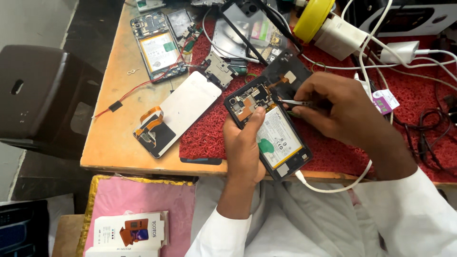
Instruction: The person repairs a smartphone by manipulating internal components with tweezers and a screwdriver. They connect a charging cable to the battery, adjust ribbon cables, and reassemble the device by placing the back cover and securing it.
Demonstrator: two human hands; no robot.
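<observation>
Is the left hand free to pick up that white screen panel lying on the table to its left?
Probably not right now. The left hand is wrapped around the opened phone, thumb on its battery. The white screen panel lies uncovered nearby on the table, so the path looks free, but the hand is full.

Tweezers point(296, 102) mostly under right fingers point(318, 97)

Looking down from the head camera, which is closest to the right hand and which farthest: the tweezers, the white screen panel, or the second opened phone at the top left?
1. Tweezers, held in the right hand.
2. White screen panel, lying left of the opened phone in hand.
3. Second opened phone, far left at the table's back.
</observation>
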